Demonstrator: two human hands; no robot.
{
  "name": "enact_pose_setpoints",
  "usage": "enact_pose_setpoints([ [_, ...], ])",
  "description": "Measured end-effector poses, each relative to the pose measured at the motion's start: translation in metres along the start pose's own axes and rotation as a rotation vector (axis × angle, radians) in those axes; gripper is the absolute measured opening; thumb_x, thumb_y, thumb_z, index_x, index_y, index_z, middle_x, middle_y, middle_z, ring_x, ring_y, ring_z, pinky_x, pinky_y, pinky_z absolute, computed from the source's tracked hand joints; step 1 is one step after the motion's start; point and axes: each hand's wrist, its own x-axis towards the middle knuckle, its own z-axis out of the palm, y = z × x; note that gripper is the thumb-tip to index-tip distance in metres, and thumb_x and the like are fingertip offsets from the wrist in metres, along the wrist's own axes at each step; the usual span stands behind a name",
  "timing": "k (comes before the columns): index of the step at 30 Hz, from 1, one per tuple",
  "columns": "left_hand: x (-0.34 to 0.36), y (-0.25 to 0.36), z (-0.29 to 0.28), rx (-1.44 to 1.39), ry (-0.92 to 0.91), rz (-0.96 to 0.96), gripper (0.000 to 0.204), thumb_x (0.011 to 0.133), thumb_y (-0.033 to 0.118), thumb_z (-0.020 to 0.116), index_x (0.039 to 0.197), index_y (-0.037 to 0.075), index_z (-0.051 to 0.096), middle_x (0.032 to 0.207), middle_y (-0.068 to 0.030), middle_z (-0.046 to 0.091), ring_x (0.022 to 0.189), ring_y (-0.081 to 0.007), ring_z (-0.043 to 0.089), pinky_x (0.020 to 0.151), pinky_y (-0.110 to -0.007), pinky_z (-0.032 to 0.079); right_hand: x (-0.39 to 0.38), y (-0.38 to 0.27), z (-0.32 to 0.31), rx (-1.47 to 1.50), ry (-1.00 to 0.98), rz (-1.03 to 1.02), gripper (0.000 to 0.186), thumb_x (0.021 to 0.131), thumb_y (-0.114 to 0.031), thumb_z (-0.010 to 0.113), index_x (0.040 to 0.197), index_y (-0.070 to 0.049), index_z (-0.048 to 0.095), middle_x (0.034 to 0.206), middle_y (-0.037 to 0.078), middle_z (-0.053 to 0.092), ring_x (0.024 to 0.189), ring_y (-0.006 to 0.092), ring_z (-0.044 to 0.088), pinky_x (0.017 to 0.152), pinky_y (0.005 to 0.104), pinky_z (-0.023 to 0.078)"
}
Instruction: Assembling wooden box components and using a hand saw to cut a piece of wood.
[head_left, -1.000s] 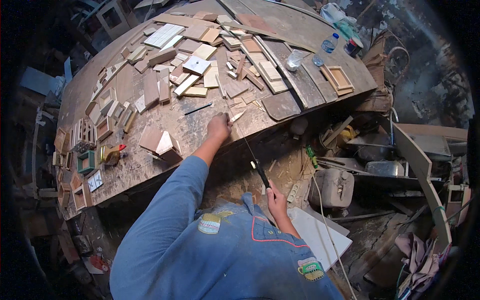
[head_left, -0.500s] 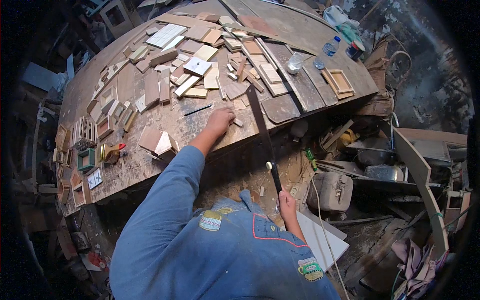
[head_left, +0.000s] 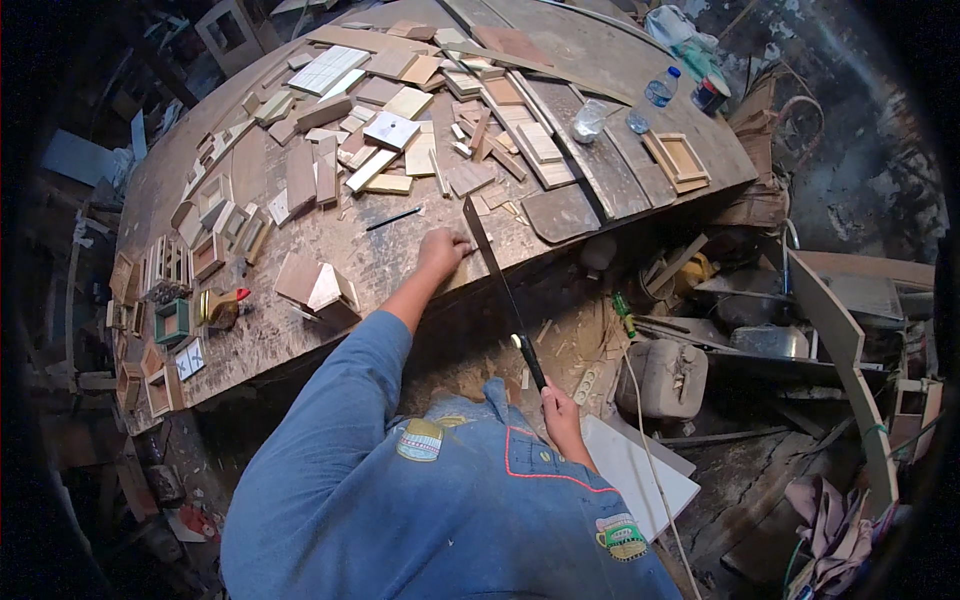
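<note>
My right hand (head_left: 562,408) is closed round the black handle of a handsaw (head_left: 491,262), whose narrow dark blade points up and slightly left across the workbench's front edge. At that edge, my left hand (head_left: 443,252) rests low on the bench with its fingers closed on a small wood block (head_left: 483,243). The blade crosses right beside these fingertips and hides part of the block; whether it touches the wood I cannot tell. A dark pencil (head_left: 393,219) lies just beyond my left hand. Thin wood offcuts (head_left: 516,212) lie past the blade.
Many wood pieces (head_left: 385,130) cover the workbench (head_left: 380,265). At left are small wooden boxes (head_left: 208,256), a green frame (head_left: 171,321) and a paintbrush (head_left: 222,306). Plastic bottles (head_left: 660,90) and a wooden frame (head_left: 678,162) stand right. A jerrycan (head_left: 663,380) and cable (head_left: 650,440) sit below.
My right hand and the saw have shifted left, bringing the blade against or close to the small block by my left fingertips. My left hand has barely moved.
</note>
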Motion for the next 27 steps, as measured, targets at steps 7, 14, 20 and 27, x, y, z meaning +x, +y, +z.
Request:
enact_pose_setpoints([
  [7, -0.023, 0.024, 0.002, 0.107, 0.083, 0.134, 0.018, 0.072, 0.019, 0.07, 0.087, 0.01, 0.073, 0.085, -0.0139, 0.063, 0.082, -0.0335, 0.062, 0.074, -0.042, 0.05, -0.004, -0.005, 0.005, -0.006, 0.027, -0.022, 0.037, 0.096, -0.024, 0.05, 0.127, -0.005, 0.055, 0.065, -0.005, 0.043, 0.057, 0.0056, 0.04, 0.052, 0.0224, 0.034],
  [14, -0.022, 0.02, 0.005, 0.233, 0.141, 0.231, 0.012, 0.07, 0.004, 0.061, 0.08, 0.004, 0.068, 0.088, -0.0149, 0.059, 0.088, -0.0338, 0.059, 0.075, -0.043, 0.05, -0.011, -0.01, 0.002, -0.241, 0.065, -0.005, 0.035, 0.095, -0.024, 0.052, 0.123, -0.005, 0.057, 0.063, 0.0, 0.047, 0.058, 0.0094, 0.044, 0.054, 0.0267, 0.038],
  [20, -0.018, 0.018, 0.002, 0.274, 0.101, 0.303, 0.011, 0.069, 0.004, 0.059, 0.078, 0.004, 0.064, 0.088, -0.0143, 0.058, 0.087, -0.0337, 0.059, 0.073, -0.044, 0.051, 0.006, -0.027, 0.018, -0.359, 0.121, -0.017, 0.036, 0.093, -0.026, 0.053, 0.123, -0.006, 0.058, 0.083, 0.013, 0.067, 0.076, 0.0182, 0.063, 0.071, 0.0306, 0.048],
  [27, -0.016, 0.019, -0.001, 0.308, 0.121, 0.202, 0.009, 0.069, 0.006, 0.062, 0.078, 0.004, 0.064, 0.086, -0.0135, 0.057, 0.086, -0.0332, 0.059, 0.071, -0.044, 0.051, 0.002, -0.025, 0.019, -0.182, 0.074, -0.006, 0.038, 0.093, -0.037, 0.048, 0.126, -0.019, 0.057, 0.092, 0.026, 0.064, 0.089, 0.0379, 0.064, 0.074, 0.0412, 0.049],
])
